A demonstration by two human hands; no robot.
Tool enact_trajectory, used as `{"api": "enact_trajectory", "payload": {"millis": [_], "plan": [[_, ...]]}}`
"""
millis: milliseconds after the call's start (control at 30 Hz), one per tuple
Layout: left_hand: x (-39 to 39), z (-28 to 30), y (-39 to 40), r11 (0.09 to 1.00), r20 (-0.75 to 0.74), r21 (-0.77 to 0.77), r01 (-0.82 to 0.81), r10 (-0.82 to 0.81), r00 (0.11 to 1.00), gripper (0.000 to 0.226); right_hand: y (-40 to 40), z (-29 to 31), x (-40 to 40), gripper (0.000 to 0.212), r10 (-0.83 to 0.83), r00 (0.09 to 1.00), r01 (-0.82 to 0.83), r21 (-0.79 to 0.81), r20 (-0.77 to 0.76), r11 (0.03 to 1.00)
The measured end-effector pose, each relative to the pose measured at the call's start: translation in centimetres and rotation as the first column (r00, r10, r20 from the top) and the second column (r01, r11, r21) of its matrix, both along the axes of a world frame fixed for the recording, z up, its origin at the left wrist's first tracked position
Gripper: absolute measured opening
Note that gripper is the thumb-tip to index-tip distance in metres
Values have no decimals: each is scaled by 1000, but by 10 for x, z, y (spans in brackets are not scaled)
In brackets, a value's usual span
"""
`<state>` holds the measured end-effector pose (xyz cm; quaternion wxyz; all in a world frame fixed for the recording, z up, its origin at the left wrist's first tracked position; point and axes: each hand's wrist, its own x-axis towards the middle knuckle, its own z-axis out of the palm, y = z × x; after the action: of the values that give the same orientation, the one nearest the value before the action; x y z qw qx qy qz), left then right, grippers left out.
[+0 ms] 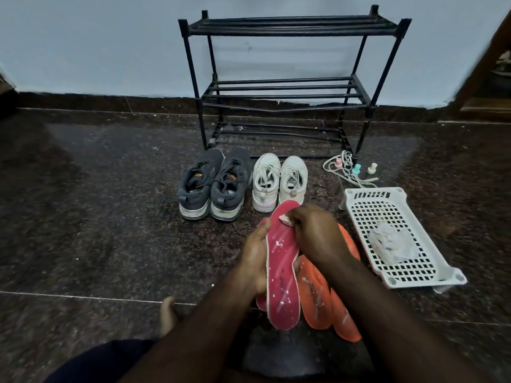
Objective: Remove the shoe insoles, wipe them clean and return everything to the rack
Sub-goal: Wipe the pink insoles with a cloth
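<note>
Bare floor point(110, 217) lies open left of the left hand point(255, 258), which grips the pink insole point(282, 269) by its edge. The right hand point(312, 230) pinches a small wipe point(284, 219) against its top. Orange insoles point(315, 299) lie beneath; a white basket point(442, 261) sits just right. Shoes point(240, 183) and rack point(284, 87) stand beyond.

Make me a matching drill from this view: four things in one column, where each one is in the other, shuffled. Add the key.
Things
1. dark sneakers
2. crumpled cloth
3. pink insole
4. shoe rack

Places
A. in the white basket
B. against the wall
C. held in the left hand
D. on the floor, left of the white sneakers

Pairs: 1-D, 2-A, 3-C, 4-B
</note>
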<state>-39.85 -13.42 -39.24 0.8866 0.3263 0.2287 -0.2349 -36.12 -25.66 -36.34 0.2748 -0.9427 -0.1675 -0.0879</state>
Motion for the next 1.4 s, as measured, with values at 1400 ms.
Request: {"api": "enact_trajectory", "payload": {"millis": [1400], "plan": [[3, 3, 9, 998, 43, 5, 69, -69, 997, 66, -26, 15, 16, 27, -80, 995, 95, 262, -67, 960]]}}
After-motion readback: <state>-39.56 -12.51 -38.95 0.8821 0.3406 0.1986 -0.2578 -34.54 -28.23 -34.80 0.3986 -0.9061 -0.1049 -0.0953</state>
